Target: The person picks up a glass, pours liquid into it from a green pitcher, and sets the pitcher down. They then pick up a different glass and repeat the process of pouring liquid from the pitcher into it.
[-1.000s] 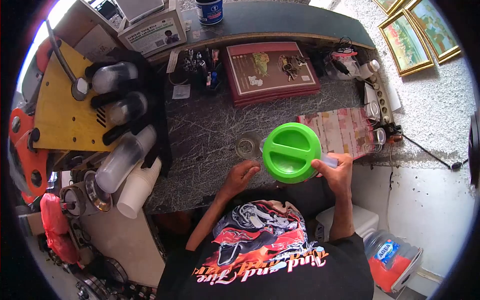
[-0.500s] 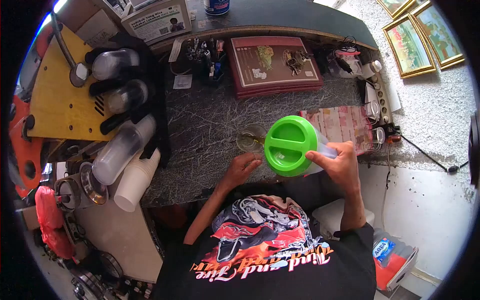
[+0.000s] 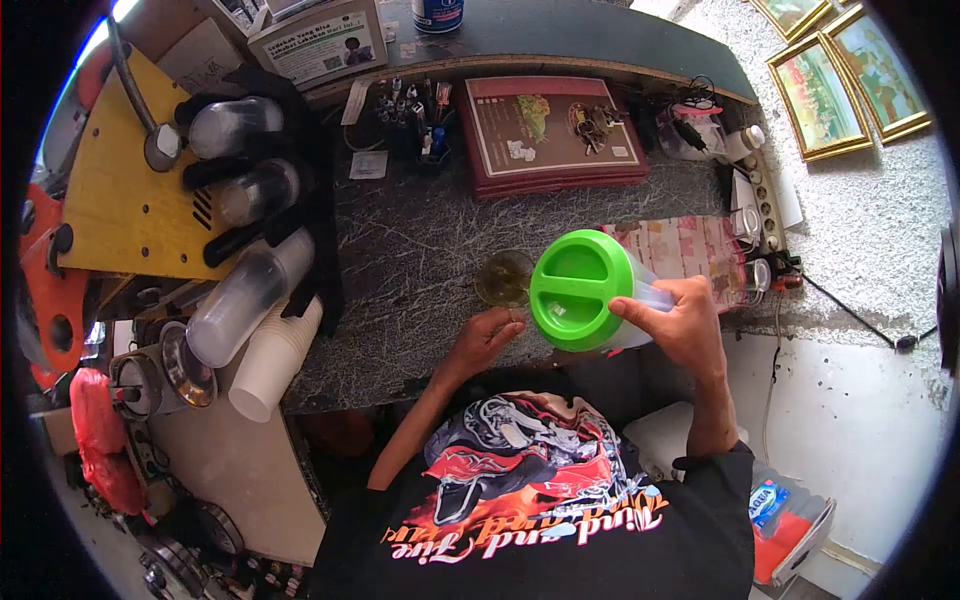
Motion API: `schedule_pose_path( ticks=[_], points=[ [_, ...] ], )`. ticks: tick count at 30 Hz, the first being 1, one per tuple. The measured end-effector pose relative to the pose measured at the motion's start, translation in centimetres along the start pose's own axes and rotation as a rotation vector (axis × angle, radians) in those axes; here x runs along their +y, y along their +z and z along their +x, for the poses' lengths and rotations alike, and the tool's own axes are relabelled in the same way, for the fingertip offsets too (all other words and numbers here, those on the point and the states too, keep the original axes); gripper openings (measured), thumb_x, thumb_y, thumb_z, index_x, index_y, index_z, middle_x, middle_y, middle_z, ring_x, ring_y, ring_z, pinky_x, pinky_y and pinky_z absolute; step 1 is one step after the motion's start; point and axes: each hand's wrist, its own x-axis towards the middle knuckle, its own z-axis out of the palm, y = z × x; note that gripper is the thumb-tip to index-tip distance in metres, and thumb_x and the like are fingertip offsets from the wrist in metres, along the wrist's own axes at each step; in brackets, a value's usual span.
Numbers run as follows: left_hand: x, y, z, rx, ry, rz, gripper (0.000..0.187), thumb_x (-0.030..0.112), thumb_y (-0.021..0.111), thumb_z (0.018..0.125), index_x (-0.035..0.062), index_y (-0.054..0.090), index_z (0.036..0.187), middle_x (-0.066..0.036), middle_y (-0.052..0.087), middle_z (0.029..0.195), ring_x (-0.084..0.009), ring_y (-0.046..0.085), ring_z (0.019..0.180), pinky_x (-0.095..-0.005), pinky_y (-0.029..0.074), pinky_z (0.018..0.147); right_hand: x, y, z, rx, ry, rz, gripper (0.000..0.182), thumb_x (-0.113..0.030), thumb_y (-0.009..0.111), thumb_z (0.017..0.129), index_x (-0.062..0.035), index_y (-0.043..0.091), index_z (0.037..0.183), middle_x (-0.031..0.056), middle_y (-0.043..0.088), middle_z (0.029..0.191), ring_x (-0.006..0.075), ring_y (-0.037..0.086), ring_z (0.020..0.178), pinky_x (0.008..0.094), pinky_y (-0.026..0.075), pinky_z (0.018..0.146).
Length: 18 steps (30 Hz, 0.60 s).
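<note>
My right hand (image 3: 676, 325) grips a clear pitcher with a bright green lid (image 3: 577, 290), tilted toward the left over the dark counter. Just left of the lid stands a clear glass (image 3: 502, 278) with yellowish liquid in it. My left hand (image 3: 487, 340) rests at the near side of the glass, its fingers curled; what they hold, if anything, is hidden. The pitcher's spout is hidden under the lid.
Dark red menu books (image 3: 555, 135) with keys on top lie at the back. A patterned pink mat (image 3: 690, 250) is beyond the pitcher. Stacked white cups (image 3: 270, 370) and plastic cups (image 3: 235, 310) are at the left, and a power strip (image 3: 765, 205) at the right.
The liquid in the glass looks higher than before. Both hands and the pitcher have stayed almost in place; the view has shifted slightly.
</note>
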Motion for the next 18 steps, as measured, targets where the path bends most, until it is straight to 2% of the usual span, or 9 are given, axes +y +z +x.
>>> schedule_pose_path(
  ticks=[9, 18],
  points=[
    [-0.1, -0.1, 0.0, -0.016, -0.012, 0.028, 0.024, 0.023, 0.063, 0.097, 0.0017, 0.068, 0.107, -0.016, 0.069, 0.098, -0.0296, 0.068, 0.093, -0.038, 0.052, 0.081, -0.2, -0.2, 0.1, -0.017, 0.002, 0.009, 0.046, -0.042, 0.082, 0.08, 0.0032, 0.074, 0.072, 0.0097, 0.064, 0.055, 0.0127, 0.061, 0.048, 0.0322, 0.043, 0.046],
    [0.3, -0.2, 0.1, -0.016, -0.002, -0.01, 0.022, 0.021, 0.062, 0.097, 0.0015, 0.067, 0.105, -0.015, 0.068, 0.096, -0.0288, 0.067, 0.09, -0.0381, 0.052, 0.08, -0.8, -0.7, 0.1, -0.016, -0.021, -0.046, 0.047, -0.042, 0.082, 0.08, 0.0036, 0.073, 0.072, 0.0112, 0.064, 0.055, 0.0135, 0.062, 0.049, 0.0326, 0.043, 0.046]
  ],
)
